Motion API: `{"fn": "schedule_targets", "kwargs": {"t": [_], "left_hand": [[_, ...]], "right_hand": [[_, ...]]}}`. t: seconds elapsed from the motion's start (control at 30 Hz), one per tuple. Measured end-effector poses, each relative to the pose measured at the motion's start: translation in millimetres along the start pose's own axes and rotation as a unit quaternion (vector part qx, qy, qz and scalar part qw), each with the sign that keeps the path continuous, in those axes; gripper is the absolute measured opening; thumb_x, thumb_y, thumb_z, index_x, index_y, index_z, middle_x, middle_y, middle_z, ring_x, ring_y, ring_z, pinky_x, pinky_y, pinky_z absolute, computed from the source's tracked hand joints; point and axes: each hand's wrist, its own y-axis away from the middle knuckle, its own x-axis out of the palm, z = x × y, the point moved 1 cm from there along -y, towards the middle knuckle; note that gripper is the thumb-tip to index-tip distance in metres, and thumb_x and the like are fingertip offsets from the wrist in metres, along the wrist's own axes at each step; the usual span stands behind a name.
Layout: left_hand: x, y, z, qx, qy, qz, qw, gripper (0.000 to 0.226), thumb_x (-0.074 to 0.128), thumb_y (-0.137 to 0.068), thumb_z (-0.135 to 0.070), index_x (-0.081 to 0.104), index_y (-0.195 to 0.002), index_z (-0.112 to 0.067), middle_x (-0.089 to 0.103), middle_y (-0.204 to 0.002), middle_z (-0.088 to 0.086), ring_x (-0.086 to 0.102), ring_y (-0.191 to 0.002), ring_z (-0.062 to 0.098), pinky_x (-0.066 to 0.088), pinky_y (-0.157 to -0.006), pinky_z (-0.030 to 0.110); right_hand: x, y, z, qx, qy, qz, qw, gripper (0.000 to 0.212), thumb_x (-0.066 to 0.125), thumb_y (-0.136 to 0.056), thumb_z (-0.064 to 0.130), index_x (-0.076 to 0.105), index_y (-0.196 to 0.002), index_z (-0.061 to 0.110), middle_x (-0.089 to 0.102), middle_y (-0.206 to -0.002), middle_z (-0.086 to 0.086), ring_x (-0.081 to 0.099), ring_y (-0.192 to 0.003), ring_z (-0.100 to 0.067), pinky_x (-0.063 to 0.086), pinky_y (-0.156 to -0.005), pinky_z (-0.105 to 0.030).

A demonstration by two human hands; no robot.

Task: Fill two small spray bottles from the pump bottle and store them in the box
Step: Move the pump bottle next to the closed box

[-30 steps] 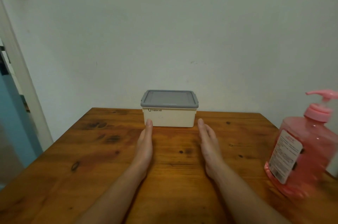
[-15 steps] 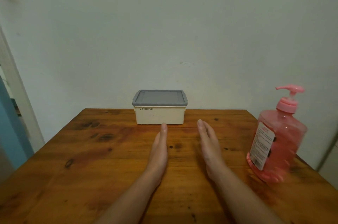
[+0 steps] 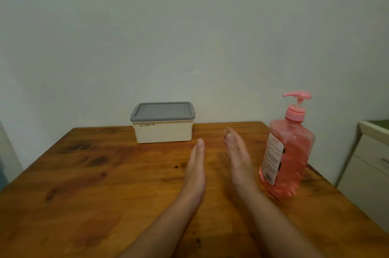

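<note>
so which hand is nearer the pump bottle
Right. The right hand lies flat-fingered on its edge just to the left of the pump bottle, with a gap between them. The left hand is further left, on the far side of the right hand.

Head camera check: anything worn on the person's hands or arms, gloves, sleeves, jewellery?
Nothing worn shows. The left hand and right hand are bare, no gloves or rings; the left forearm and right forearm are bare to the frame's edge, no sleeve or watch.

head view looks forward, down over table [image 3: 105, 173].
</note>
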Motion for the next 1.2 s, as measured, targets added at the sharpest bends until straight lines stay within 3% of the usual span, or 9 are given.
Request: {"fn": "schedule_targets", "kwargs": {"t": [0.17, 0.37, 0.5, 0.7, 0.8, 0.87, 0.97, 1.1, 1.2], "left_hand": [[26, 6, -3, 0.030, 0.022, 0.012, 0.999, 0.088, 0.023, -0.078, -0.080, 0.031, -0.151, -0.032, 0.034, -0.158, -0.010, 0.032, -0.143, 0.009, 0.025, -0.120, 0.038], [56, 12, -9, 0.063, 0.039, 0.033, 0.997, 0.080, 0.024, -0.080, -0.069, 0.032, -0.151, -0.032, 0.034, -0.156, -0.012, 0.030, -0.140, 0.000, 0.025, -0.111, 0.021], [73, 13, -11, 0.079, 0.042, 0.046, 0.995, 0.074, 0.025, -0.083, -0.068, 0.033, -0.148, -0.035, 0.034, -0.156, -0.013, 0.030, -0.141, -0.001, 0.024, -0.116, 0.022], [95, 17, -13, 0.081, 0.049, 0.060, 0.994, 0.104, 0.025, -0.064, -0.096, 0.033, -0.149, -0.037, 0.033, -0.156, -0.017, 0.029, -0.142, -0.003, 0.025, -0.118, 0.026], [102, 16, -16, 0.075, 0.064, 0.067, 0.993, 0.116, 0.027, -0.054, -0.102, 0.033, -0.150, -0.036, 0.034, -0.155, -0.017, 0.030, -0.142, -0.001, 0.025, -0.118, 0.028], [106, 15, -18, 0.069, 0.068, 0.064, 0.993, 0.112, 0.027, -0.058, -0.099, 0.033, -0.150, -0.036, 0.034, -0.156, -0.016, 0.030, -0.143, 0.000, 0.025, -0.118, 0.028], [111, 19, -21, 0.057, 0.061, 0.078, 0.993, 0.114, 0.026, -0.056, -0.101, 0.030, -0.151, -0.039, 0.032, -0.156, -0.018, 0.029, -0.141, -0.002, 0.026, -0.108, 0.019], [115, 23, -25, 0.045, 0.042, 0.097, 0.993, 0.124, 0.024, -0.046, -0.105, 0.025, -0.152, -0.040, 0.033, -0.146, -0.025, 0.029, -0.131, -0.007, 0.027, -0.083, 0.003], [116, 24, -27, 0.034, 0.033, 0.106, 0.993, 0.100, 0.020, -0.067, -0.090, 0.022, -0.153, -0.040, 0.030, -0.157, -0.017, 0.028, -0.129, -0.006, 0.025, -0.081, 0.003]], "right_hand": [[-17, 7, 11, -0.065, 0.047, -0.017, 0.997, 0.074, 0.041, -0.075, 0.082, 0.044, -0.136, 0.040, 0.050, -0.145, 0.012, 0.044, -0.133, 0.000, 0.037, -0.109, -0.024], [-35, 11, 21, -0.140, 0.071, -0.048, 0.986, 0.065, 0.042, -0.086, 0.062, 0.046, -0.141, 0.027, 0.051, -0.144, 0.008, 0.045, -0.133, -0.001, 0.038, -0.103, -0.013], [-48, 13, 28, -0.181, 0.071, -0.066, 0.979, 0.060, 0.043, -0.090, 0.054, 0.049, -0.140, 0.022, 0.054, -0.142, 0.006, 0.048, -0.132, -0.004, 0.039, -0.101, -0.012], [-62, 18, 38, -0.225, 0.057, -0.116, 0.966, 0.052, 0.042, -0.094, 0.048, 0.053, -0.136, 0.019, 0.059, -0.135, 0.004, 0.055, -0.125, -0.009, 0.046, -0.099, -0.021], [-64, 22, 48, -0.236, 0.019, -0.141, 0.961, 0.040, 0.042, -0.094, 0.045, 0.054, -0.128, 0.028, 0.064, -0.122, 0.018, 0.063, -0.111, -0.010, 0.053, -0.089, -0.024], [-67, 25, 54, -0.250, 0.000, -0.163, 0.954, 0.036, 0.040, -0.095, 0.043, 0.054, -0.125, 0.028, 0.065, -0.114, 0.023, 0.065, -0.104, -0.009, 0.053, -0.083, -0.020], [-75, 26, 61, -0.253, -0.027, -0.195, 0.947, 0.041, 0.040, -0.096, 0.041, 0.057, -0.125, 0.018, 0.067, -0.114, 0.002, 0.066, -0.101, -0.012, 0.053, -0.080, -0.020], [-94, 19, 65, -0.237, -0.035, -0.274, 0.931, 0.029, 0.038, -0.101, 0.031, 0.061, -0.113, 0.018, 0.069, -0.093, 0.005, 0.066, -0.085, -0.009, 0.053, -0.070, -0.018], [-110, 11, 63, -0.220, -0.029, -0.342, 0.913, 0.033, 0.038, -0.101, 0.034, 0.063, -0.108, 0.015, 0.064, -0.082, 0.004, 0.058, -0.070, -0.007, 0.047, -0.060, -0.017]]}}
